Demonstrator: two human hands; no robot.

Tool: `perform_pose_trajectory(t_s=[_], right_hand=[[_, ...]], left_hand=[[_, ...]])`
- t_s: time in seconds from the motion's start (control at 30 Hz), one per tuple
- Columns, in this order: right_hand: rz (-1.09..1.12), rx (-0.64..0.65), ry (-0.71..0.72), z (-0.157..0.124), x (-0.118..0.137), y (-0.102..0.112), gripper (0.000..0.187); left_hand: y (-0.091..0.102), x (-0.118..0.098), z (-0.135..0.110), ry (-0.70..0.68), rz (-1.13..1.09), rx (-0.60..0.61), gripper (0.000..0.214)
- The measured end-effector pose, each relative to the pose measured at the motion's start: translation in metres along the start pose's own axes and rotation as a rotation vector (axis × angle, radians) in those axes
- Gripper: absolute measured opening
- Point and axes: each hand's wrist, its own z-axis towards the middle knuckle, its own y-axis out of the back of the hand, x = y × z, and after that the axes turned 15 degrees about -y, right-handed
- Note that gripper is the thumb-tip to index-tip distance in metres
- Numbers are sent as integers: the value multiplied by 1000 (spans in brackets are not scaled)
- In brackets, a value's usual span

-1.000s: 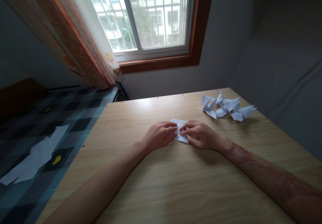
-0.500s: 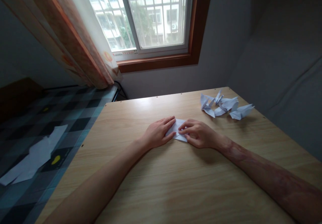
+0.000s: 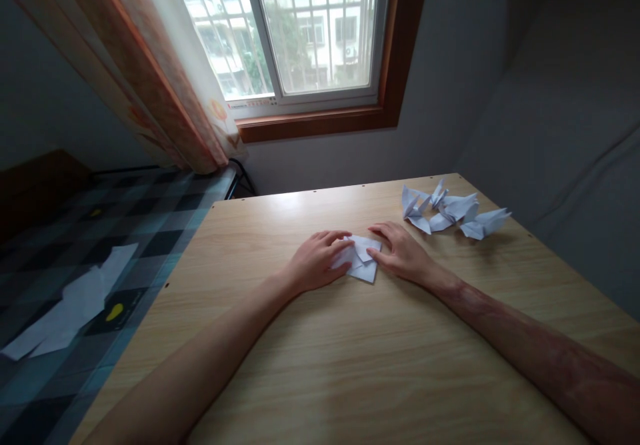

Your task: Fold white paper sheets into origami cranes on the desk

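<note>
A small folded sheet of white paper (image 3: 364, 269) lies on the wooden table between my hands, with a flap showing on its upper side. My left hand (image 3: 319, 260) rests over the paper's left part, fingers stretched and slightly apart, hiding that side. At the right edge, the thumb of my right hand (image 3: 403, 252) touches the flap, while its fingers reach past the paper's upper right corner, apart from the thumb. Neither hand is closed around the paper.
Several folded white paper cranes (image 3: 450, 212) stand near the table's far right corner. Left of the table (image 3: 320, 378), loose white paper pieces (image 3: 83, 302) lie on a checked bed cover (image 3: 165, 228). A window (image 3: 320, 38) and curtain (image 3: 145, 65) are behind.
My right hand has shifted slightly right and opened, its fingers lifting off the middle of the paper, so more of the flap shows. My left hand stays on the paper's left part.
</note>
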Motion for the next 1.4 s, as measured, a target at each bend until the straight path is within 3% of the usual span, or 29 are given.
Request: perform_pose_trajectory(t_s=[0.13, 0.3, 0.5, 0.8, 0.97, 1.1, 1.27, 1.4], right_hand=[[-57, 15, 29, -2, 5, 1, 46], [19, 106, 79, -4, 12, 6, 40], [81, 156, 116, -2, 10, 9, 45], [56, 192, 151, -1, 6, 9, 48], [37, 195, 160, -2, 8, 10, 49], [47, 167, 155, -2, 9, 9, 49], [135, 69, 107, -1, 12, 9, 53], [194, 92, 26, 0, 13, 10, 20]], left_hand=[[-1, 1, 0, -172, -108, 37, 38], [5, -6, 1, -134, -102, 9, 29], [11, -11, 3, -61, -99, 19, 60], [0, -6, -4, -157, 136, 16, 25], [-2, -6, -6, -104, 144, 19, 23], [-2, -7, -6, 34, 23, -84, 21], [-3, -12, 1, 268, -336, -399, 23], [-5, -10, 8, 367, -644, -545, 27]])
